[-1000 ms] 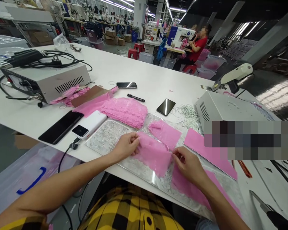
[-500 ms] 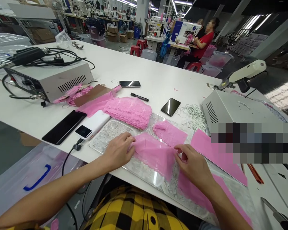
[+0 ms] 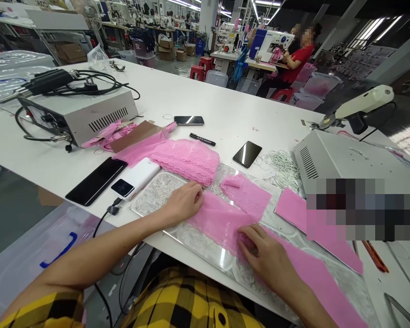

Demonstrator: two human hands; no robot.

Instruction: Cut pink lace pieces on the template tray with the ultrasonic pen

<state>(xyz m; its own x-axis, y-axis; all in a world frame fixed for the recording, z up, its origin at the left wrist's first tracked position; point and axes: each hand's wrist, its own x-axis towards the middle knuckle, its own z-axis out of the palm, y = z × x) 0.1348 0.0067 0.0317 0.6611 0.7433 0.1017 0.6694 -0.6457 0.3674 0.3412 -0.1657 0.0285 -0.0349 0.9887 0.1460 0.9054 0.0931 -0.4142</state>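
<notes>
A sheer pink lace-edged fabric piece [image 3: 222, 222] lies over a clear plastic-covered mat [image 3: 150, 195] in front of me. My left hand [image 3: 186, 202] has its fingers curled on the upper left edge of that piece. At its lower right edge, my right hand [image 3: 264, 250] pinches the cloth between thumb and fingers. A smaller folded pink piece [image 3: 248, 196] lies just beyond. Behind it is a stack of pink lace pieces [image 3: 187, 159]. To the right are a pink-covered flat panel [image 3: 290, 209] and a long pink cloth [image 3: 323, 278], partly under my right forearm.
Grey metal boxes stand left [image 3: 102, 114] and right [image 3: 314, 155]. A black tablet-like slab [image 3: 95, 181], a white power bank [image 3: 140, 175], phones [image 3: 248, 154], a marker [image 3: 202, 139] and tangled pale cords [image 3: 283, 166] lie around. A co-worker in red [image 3: 297, 64] sits at a sewing machine.
My right hand has moved down along the fabric's right edge. My left hand has shifted slightly up and right, its fingers more curled. The whole view has shifted a little.
</notes>
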